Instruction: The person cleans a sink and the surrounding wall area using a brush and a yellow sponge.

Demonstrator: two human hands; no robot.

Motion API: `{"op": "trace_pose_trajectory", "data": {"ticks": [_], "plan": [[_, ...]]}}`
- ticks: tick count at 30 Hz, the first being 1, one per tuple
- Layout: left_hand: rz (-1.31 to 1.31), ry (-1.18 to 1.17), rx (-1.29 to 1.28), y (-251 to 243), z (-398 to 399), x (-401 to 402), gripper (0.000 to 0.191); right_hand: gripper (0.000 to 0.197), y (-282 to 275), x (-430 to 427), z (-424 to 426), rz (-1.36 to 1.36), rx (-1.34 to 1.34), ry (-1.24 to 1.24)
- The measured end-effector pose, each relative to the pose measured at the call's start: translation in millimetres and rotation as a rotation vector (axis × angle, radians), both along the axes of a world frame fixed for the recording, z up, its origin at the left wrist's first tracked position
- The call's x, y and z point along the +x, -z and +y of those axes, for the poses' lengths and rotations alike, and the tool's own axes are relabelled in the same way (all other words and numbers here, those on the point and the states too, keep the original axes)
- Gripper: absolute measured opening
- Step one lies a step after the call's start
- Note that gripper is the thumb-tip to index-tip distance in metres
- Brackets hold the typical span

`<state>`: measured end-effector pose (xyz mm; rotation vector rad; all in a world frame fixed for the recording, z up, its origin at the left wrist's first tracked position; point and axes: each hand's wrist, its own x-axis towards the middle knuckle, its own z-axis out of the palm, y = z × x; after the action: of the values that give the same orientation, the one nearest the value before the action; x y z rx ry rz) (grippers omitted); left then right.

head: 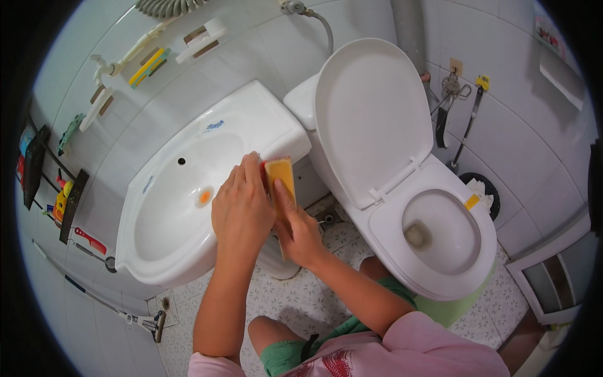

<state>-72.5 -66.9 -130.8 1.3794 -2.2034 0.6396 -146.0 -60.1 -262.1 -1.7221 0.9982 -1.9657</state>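
Note:
Over the front right edge of the white ceramic washbasin, my right hand grips a long, flat yellow block. Its thumb lies along the yellow face. A red strip shows on the block's far edge and left side; it may be a scrubbing brush, though its underside is hidden. My left hand is held up beside it, back towards me, fingers together and pointing away. Its palm faces the block's red side, and I cannot tell whether it grips it. An orange spot marks the basin's drain.
Right of the basin stands a toilet with its lid raised. Brushes hang on the wall behind a black bin. A mop leans at the left, below wall shelves. Soap holders line the back wall.

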Motion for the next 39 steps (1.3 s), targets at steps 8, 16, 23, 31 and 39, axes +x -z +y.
{"op": "trace_pose_trajectory", "data": {"ticks": [8,16,23,31,39], "plan": [[0.017,-0.061,0.102,-4.4,4.0,-0.5,0.054,0.079,-13.1,-12.2,-9.4,0.028,-0.077,0.129],[0.011,-0.077,0.107,-3.9,3.6,-0.6,0.056,0.077,-28.9,-22.6,-11.0,-0.024,0.097,0.183],[0.017,-0.057,0.100,-1.6,2.1,-0.1,0.055,0.083,-26.9,-18.8,-11.2,-0.047,0.044,0.205],[0.043,0.025,0.020,-1.2,0.5,0.3,0.032,0.080,-20.7,-4.1,6.6,-0.032,0.033,-0.080],[0.044,0.011,0.065,-2.2,2.5,1.4,0.053,0.081,-24.5,-11.9,-0.8,0.031,0.024,0.055]]}}
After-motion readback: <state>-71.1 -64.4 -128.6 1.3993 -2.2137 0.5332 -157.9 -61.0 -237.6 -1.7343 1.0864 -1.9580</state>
